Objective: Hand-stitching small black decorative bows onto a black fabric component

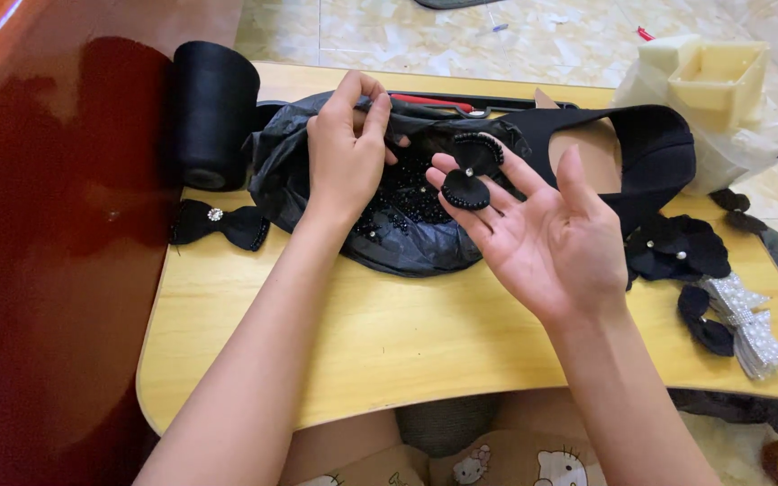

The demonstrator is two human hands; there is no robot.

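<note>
A small black beaded fabric piece (470, 173) lies on the fingers of the open, palm-up right hand (547, 234). The left hand (346, 148) pinches the dark plastic bag (407, 236) of black beads (404, 193) on the wooden table (389, 333), beside 1 black thread cone (212, 112)

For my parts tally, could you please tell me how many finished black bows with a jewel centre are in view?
1: a black bow at the table's left edge, beside the black thread cone. Others may be hidden in the dark pile on the right.
</note>
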